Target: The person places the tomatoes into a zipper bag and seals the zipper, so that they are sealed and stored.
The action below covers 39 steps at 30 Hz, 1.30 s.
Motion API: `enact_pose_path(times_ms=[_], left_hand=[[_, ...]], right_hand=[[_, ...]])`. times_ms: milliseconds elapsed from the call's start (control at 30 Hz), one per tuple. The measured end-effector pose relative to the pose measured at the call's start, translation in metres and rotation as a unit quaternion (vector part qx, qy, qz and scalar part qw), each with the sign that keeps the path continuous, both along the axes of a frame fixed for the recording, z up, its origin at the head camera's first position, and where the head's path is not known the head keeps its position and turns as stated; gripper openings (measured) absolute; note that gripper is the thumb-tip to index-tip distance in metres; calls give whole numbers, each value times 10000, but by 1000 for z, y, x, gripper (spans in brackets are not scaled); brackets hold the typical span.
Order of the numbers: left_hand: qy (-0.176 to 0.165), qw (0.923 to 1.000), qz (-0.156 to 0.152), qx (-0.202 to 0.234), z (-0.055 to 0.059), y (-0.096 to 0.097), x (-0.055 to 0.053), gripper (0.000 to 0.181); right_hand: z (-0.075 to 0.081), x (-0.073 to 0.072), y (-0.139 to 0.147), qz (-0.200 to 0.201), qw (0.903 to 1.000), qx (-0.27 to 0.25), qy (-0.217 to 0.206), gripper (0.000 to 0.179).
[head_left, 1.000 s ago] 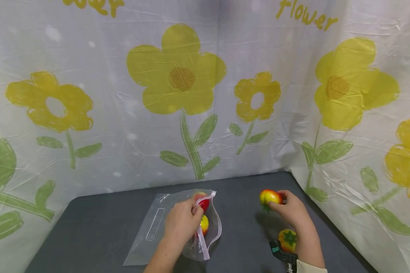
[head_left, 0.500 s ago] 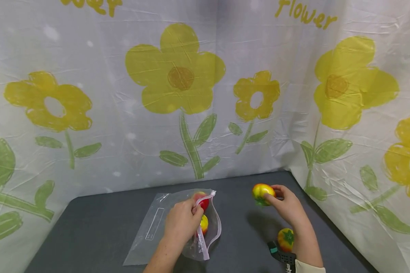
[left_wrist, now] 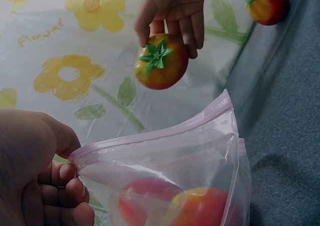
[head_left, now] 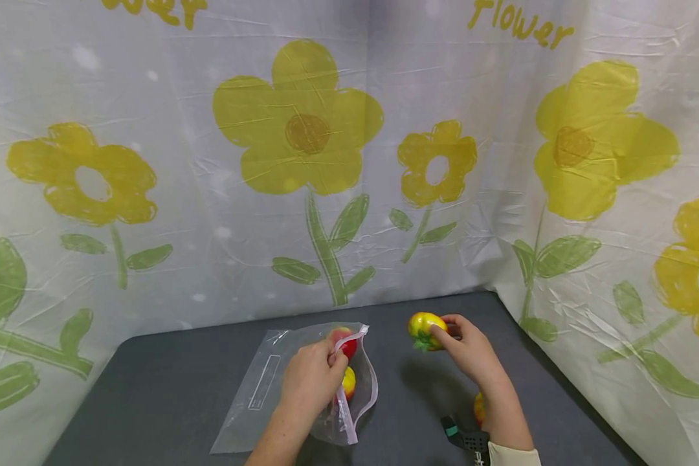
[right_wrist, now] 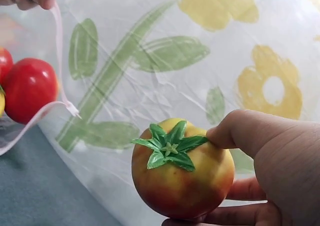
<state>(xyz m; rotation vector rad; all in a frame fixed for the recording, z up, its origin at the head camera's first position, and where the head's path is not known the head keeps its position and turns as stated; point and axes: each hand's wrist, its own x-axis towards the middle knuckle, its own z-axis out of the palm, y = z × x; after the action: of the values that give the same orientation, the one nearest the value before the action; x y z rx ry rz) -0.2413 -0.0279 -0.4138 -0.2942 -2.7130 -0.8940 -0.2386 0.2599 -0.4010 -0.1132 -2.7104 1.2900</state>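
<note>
My left hand (head_left: 311, 378) pinches the pink zip edge of a clear zip bag (left_wrist: 165, 156), whose mouth gapes toward the right. Inside it lie several red and yellow fruits, among them a shiny red tomato (right_wrist: 34, 89). Up in the air to the right of the bag, my right hand (head_left: 468, 346) holds a yellow-red toy tomato (right_wrist: 182, 173) with green leaves, thumb near the leaves and fingers around the far side. A second yellow-red tomato (left_wrist: 268, 4) rests on the table, mostly covered by my right forearm in the head view.
The dark grey table (head_left: 169, 395) reaches back to a white curtain (head_left: 169, 272) printed with yellow flowers. At the right the curtain runs along the table's edge. A black strap (head_left: 463, 440) circles my right wrist.
My right hand has carried the tomato leftward toward the bag. The forearm now covers more of the tomato on the table. My left hand and the bag have stayed in place.
</note>
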Motion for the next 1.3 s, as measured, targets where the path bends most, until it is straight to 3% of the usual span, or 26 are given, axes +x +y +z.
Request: enact_pose_path(times_ms=[367,867,1300], left_hand=[[68,10000,-30,-35,0,2,-1,27],[150,9999,-51,-49,-3,2,-1,12],[165,9998,-7,-99,-1,4,0,25]], right_hand=[[-1,-1,-24,125,9998,-137,21,56],[-10,-5,-58,389,9992,81,-72,46],[-16,-2,-80,1233,9919,177,-262,44]])
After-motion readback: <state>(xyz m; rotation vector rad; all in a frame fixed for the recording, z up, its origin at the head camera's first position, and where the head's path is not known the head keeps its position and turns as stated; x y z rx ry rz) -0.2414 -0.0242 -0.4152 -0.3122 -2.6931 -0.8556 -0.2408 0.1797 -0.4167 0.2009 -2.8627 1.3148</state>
